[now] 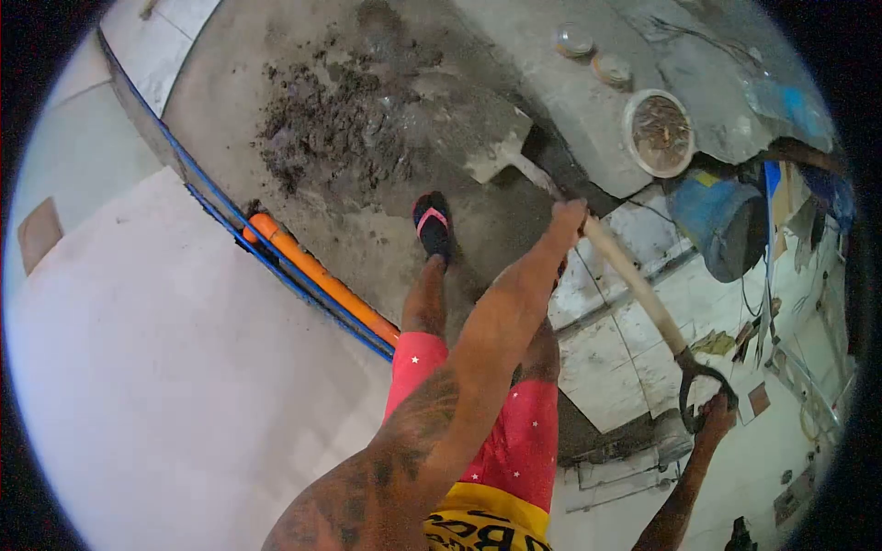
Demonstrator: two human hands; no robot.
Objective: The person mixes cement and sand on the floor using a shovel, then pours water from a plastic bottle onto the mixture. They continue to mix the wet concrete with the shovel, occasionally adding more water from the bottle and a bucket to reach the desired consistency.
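Observation:
A shovel (634,275) slants across the view, its wooden shaft running from lower right to upper middle. My left hand (570,220) is wrapped round the lower shaft, close above the metal socket. At the other end, my right hand (717,415) grips the dark D-shaped handle. The shovel's broad, grey-coated blade (473,133) lies low over the wet floor, at the right side of a heap of dark, lumpy wet mortar (331,129). Grey mix smears the ground around the heap.
My foot in a flip-flop (432,225) stands just below the heap. An orange pipe (317,277) and blue hoses (207,209) run along the wall at left. A bucket (660,133), jars (575,39) and a blue drum (715,220) stand at right.

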